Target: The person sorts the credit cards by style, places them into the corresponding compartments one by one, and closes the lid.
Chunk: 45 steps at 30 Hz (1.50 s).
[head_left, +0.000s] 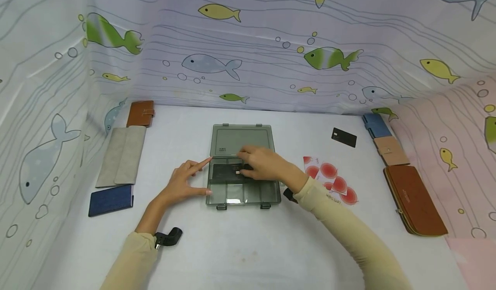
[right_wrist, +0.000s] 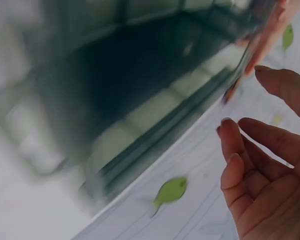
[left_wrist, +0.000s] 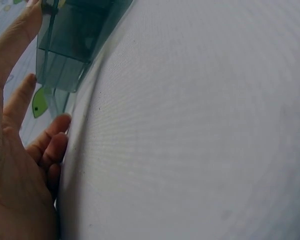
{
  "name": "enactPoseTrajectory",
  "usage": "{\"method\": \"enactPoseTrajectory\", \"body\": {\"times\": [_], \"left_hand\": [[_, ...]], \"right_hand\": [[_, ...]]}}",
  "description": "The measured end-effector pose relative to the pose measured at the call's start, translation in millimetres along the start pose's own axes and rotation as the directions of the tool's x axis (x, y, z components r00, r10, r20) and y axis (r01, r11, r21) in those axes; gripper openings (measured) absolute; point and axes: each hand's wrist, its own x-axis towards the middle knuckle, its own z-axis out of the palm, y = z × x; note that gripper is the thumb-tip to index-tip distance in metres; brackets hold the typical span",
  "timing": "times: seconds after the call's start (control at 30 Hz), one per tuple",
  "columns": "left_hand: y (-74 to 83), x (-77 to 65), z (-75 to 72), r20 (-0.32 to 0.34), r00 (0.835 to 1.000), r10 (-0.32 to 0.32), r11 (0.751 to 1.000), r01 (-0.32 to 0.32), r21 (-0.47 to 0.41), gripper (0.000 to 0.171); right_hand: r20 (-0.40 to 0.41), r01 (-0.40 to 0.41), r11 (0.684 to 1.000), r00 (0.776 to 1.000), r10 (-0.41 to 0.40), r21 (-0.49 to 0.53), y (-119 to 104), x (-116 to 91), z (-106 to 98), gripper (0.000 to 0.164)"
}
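Note:
A grey translucent plastic case (head_left: 243, 196) lies on the table with its lid (head_left: 253, 137) folded back and several compartments in its base. Across the upper compartments lies a black card (head_left: 224, 172) with "VIP" lettering. Over it reaches my right hand (head_left: 267, 163); the right wrist view shows this hand (right_wrist: 272, 165) with loosely bent fingers and a gap between thumb and index finger. At the case's left side is my left hand (head_left: 180, 182), its thumb and index finger spread and their tips at the edge. The left wrist view has the remaining fingers of that hand (left_wrist: 20, 150) bent.
Right of the case lie red-and-white printed cards (head_left: 329, 180) and another black card (head_left: 344, 137). Blue (head_left: 376, 125), beige (head_left: 391, 151) and brown (head_left: 414, 199) wallets line the right edge. Brown (head_left: 140, 113), grey (head_left: 121, 156) and navy (head_left: 111, 201) ones lie at left. A fish-print curtain (head_left: 263, 40) surrounds the table.

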Motion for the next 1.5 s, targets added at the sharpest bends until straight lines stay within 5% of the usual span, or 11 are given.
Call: {"method": "enactPoseTrajectory", "body": {"times": [0.17, 0.27, 0.33, 0.5, 0.7, 0.87, 1.4, 1.5], "left_hand": [[2.2, 1.1, 1.0, 0.012, 1.000, -0.009, 1.000, 0.009, 0.007, 0.097], [2.6, 0.6, 0.9, 0.015, 1.000, -0.012, 1.000, 0.012, 0.005, 0.098], [2.6, 0.5, 0.6, 0.016, 1.000, -0.014, 1.000, 0.014, 0.004, 0.098], [1.9, 0.9, 1.7, 0.012, 1.000, -0.002, 1.000, 0.002, 0.002, 0.098], [-0.5, -1.4, 1.7, 0.003, 1.000, -0.004, 1.000, 0.004, 0.003, 0.098], [-0.3, -2.4, 2.8, -0.003, 1.000, 0.002, 1.000, -0.002, -0.015, 0.098], [1.0, -0.4, 3.1, -0.012, 1.000, 0.012, 1.000, -0.012, -0.018, 0.098], [0.3, -0.3, 2.8, -0.008, 1.000, 0.010, 1.000, -0.010, -0.020, 0.098]], "right_hand": [[-0.097, -0.096, 0.995, 0.991, 0.095, -0.001, 41.6, -32.2, -4.2, 0.051], [-0.089, -0.232, 0.973, 0.968, 0.233, 0.014, 77.2, -58.9, -6.8, 0.054], [-0.054, -0.356, 0.934, 0.933, 0.357, 0.027, 102.9, -79.8, -8.4, 0.055], [0.032, -0.601, 0.798, 0.799, 0.600, 0.054, 159.9, -136.1, -7.8, 0.059], [0.107, -0.720, 0.692, 0.685, 0.720, -0.049, 203.1, -174.7, -8.7, 0.060], [0.181, -0.758, 0.648, 0.629, 0.756, -0.073, 220.1, -193.5, -11.3, 0.064], [0.257, -0.791, 0.608, 0.603, 0.755, 0.069, 232.9, -211.5, -16.7, 0.070], [0.257, -0.784, 0.615, 0.613, 0.748, 0.081, 233.8, -210.5, -18.8, 0.067]]}}
